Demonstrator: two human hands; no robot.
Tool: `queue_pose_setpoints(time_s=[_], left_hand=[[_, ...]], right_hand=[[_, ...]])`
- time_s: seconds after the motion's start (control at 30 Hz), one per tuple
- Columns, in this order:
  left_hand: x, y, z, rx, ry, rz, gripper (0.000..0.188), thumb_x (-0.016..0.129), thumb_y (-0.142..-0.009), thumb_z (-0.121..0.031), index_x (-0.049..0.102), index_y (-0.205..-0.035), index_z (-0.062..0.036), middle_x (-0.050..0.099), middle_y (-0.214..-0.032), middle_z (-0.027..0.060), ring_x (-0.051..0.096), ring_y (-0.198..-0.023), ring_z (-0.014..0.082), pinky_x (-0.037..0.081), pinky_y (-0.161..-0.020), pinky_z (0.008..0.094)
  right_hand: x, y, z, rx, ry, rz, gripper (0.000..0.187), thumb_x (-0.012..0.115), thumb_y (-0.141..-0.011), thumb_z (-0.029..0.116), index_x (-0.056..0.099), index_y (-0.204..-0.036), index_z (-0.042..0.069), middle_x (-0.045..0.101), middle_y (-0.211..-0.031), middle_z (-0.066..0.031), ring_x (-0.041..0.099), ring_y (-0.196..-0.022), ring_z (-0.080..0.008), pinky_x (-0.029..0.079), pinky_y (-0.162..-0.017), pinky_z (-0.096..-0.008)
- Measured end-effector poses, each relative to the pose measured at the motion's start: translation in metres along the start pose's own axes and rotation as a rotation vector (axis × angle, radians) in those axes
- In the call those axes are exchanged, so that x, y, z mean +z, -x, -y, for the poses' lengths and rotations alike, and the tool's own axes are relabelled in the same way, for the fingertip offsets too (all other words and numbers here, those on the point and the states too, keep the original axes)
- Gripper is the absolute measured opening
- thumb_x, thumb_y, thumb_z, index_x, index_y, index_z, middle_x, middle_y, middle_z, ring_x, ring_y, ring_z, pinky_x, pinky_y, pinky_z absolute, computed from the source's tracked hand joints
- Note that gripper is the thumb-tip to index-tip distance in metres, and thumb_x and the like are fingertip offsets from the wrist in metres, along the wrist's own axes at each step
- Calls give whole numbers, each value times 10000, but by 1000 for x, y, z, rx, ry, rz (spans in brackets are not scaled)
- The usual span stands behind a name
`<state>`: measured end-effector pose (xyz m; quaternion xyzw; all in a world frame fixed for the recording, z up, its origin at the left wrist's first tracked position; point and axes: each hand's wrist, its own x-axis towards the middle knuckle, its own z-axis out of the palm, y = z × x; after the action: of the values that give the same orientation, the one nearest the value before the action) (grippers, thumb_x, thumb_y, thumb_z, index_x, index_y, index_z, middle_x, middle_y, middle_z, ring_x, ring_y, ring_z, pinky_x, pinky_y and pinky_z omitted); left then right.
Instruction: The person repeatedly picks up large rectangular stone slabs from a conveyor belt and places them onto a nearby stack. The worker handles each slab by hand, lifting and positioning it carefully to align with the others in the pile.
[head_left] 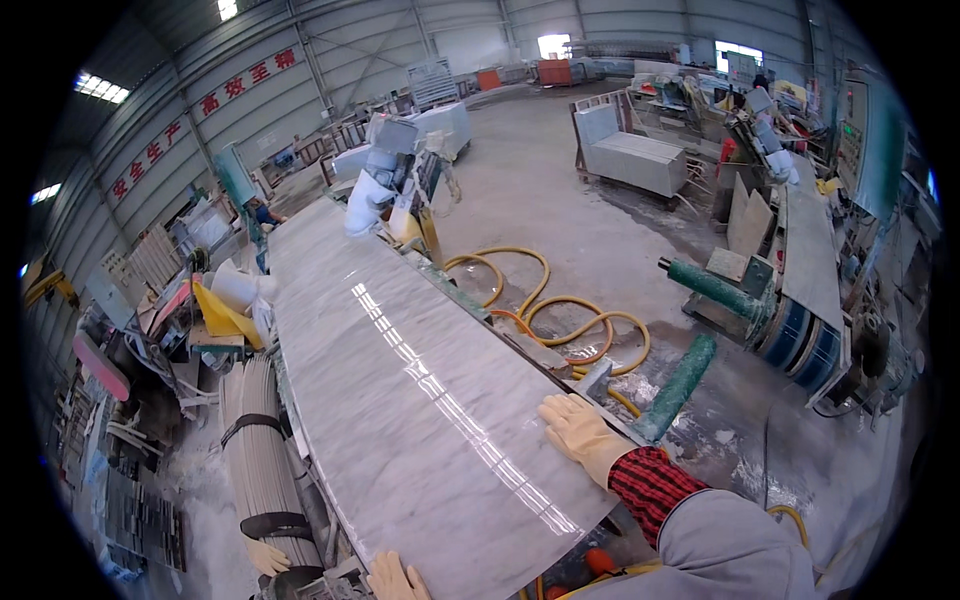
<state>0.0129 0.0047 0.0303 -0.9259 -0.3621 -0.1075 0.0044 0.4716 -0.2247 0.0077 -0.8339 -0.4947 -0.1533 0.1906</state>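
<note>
Yellow hose on floor

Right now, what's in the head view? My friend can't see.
The cream-gloved right hand and left hand rest at the edges of a long, glossy, grey-veined white stone slab. A looped yellow hose lies on the floor to its right.
</note>
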Motion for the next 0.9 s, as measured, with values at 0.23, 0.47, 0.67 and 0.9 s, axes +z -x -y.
queue_pose_setpoints(time_s=[0.23,0.47,0.67,0.9], left_hand=[[21,9,15,-26,42,-28,519,545,-1089,-316,566,-1544,-68,577,-1566,225,529,-1451,402,331,-1240,544],[17,9,12,-35,45,-1,506,541,-1099,-299,571,-1540,-51,587,-1550,237,515,-1456,422,318,-1255,538],[24,15,15,-32,38,-18,521,551,-1096,-295,559,-1555,-50,579,-1552,252,505,-1460,439,314,-1259,548],[-1,11,-2,-96,68,76,520,522,-1110,-324,560,-1549,-47,552,-1567,277,489,-1462,465,311,-1263,552]], right_hand=[[-12,-4,6,-19,-11,20,452,624,-993,292,597,-1391,78,624,-1445,-139,560,-1386,-318,388,-1199,-466],[-19,-2,8,-15,-57,10,432,644,-978,266,604,-1368,86,623,-1436,-131,564,-1375,-306,396,-1188,-463],[-13,4,6,-24,-55,-61,400,646,-972,256,613,-1331,81,623,-1414,-124,569,-1359,-296,402,-1181,-457],[-17,7,8,-16,-35,-86,396,639,-972,252,612,-1330,84,615,-1398,-122,566,-1352,-293,401,-1181,-459]])
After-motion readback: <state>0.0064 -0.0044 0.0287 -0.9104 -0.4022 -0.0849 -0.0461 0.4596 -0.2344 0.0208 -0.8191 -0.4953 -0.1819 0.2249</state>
